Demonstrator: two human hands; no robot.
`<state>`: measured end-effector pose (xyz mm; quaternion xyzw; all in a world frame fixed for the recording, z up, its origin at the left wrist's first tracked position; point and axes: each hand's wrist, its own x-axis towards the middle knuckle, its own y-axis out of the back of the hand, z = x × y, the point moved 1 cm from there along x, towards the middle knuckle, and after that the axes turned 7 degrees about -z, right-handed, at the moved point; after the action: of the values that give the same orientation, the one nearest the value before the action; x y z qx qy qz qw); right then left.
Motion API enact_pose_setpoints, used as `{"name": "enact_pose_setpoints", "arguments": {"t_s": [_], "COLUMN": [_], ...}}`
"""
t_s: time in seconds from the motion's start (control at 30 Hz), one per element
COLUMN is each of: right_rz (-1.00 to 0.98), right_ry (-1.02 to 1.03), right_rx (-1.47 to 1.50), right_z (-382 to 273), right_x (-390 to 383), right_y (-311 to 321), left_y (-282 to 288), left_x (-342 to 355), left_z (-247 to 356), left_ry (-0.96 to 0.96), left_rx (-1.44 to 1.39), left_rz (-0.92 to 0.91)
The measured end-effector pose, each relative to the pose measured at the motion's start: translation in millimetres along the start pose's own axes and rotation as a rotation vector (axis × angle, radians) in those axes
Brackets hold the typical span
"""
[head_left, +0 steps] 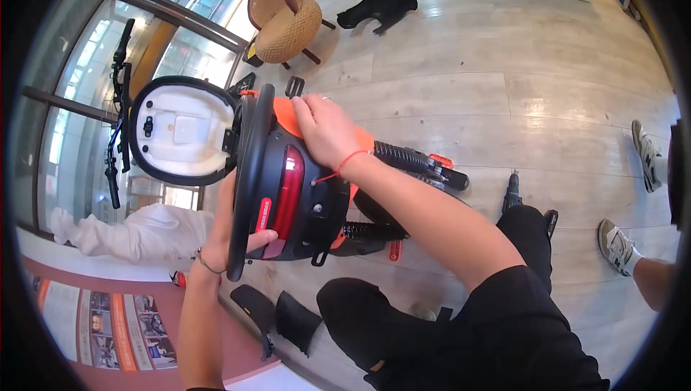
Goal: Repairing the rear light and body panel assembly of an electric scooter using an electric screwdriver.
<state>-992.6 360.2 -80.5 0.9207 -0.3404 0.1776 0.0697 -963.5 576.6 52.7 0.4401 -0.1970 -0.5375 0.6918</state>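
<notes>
An orange and black scooter stands before me, seen from its tail. Its seat (187, 132) is tipped up, showing a white underside. My right hand (324, 128) lies over the orange side panel (286, 114), its fingers bent around the far side and partly hidden. On the near side, my left hand (252, 240) reaches past the black grab rail (263, 139). Its thumb presses on the tail cover by the red tail light (290, 193), while the other fingers are hidden behind the rail. Coil shock absorbers (396, 153) show below the tail.
A wicker chair (291, 31) and a black plastic panel (378, 8) are at the far side. Other black panels (295, 323) lie near the red display board (237, 348). A drill-like black tool (512, 191) rests on the floor. Another person's shoes (615, 247) are at right.
</notes>
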Motion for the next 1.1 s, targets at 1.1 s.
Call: {"name": "enact_pose_setpoints", "arguments": {"t_s": [1.1], "right_rz": [0.162], "right_ry": [-0.450], "right_rx": [0.758], "right_z": [32.4], "right_x": [-207.3], "right_y": [-68.8], "left_y": [-3.3], "left_x": [-4.6], "left_z": [-15.2], "left_ry": [-0.107], "left_rx": [0.050], "left_rz": [0.125]}}
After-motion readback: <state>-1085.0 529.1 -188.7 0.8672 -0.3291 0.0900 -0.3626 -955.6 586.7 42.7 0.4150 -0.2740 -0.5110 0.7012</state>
